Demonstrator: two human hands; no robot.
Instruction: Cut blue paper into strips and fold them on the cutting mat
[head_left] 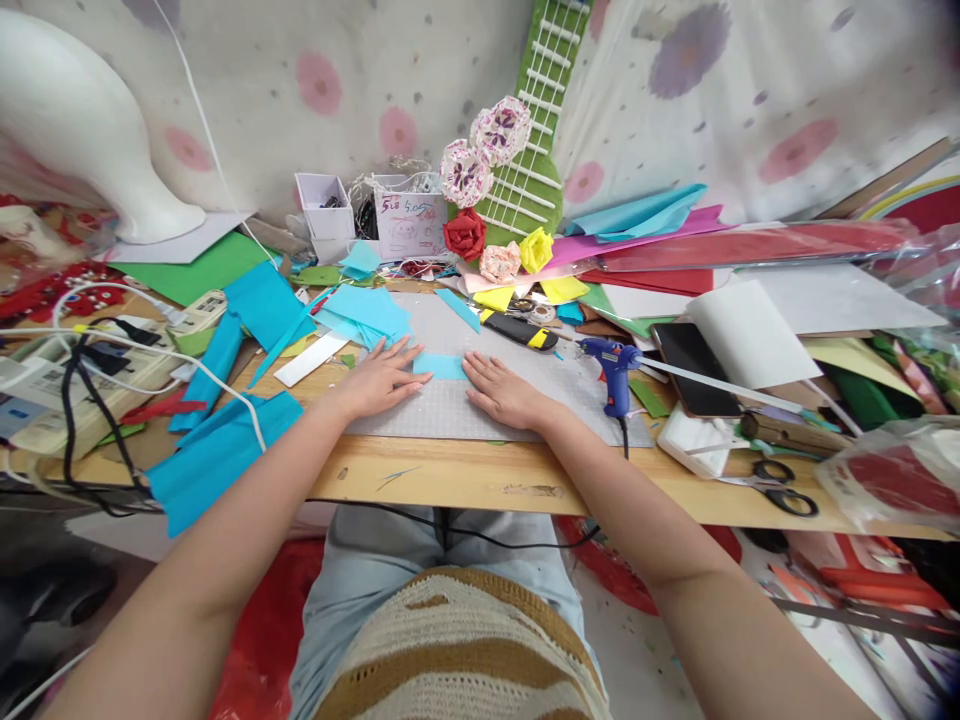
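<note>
A small light-blue strip of paper (442, 367) lies flat on the grey cutting mat (525, 410). My left hand (381, 380) rests on the mat with its fingers stretched out, their tips at the strip's left end. On the opposite side, my right hand (504, 388) lies flat with its fingertips at the strip's right end. Just beyond the hands are a narrow blue paper piece (457, 309) and a black and yellow utility knife (517, 330). A stack of light-blue paper pieces (367, 312) sits beyond my left hand.
A blue glue gun (611, 375) stands right of my right hand, its cord hanging over the table edge. Further right are a phone (694, 370) and scissors (780, 488). Blue crepe paper (217, 460) and a power strip (97, 390) with cables crowd the left.
</note>
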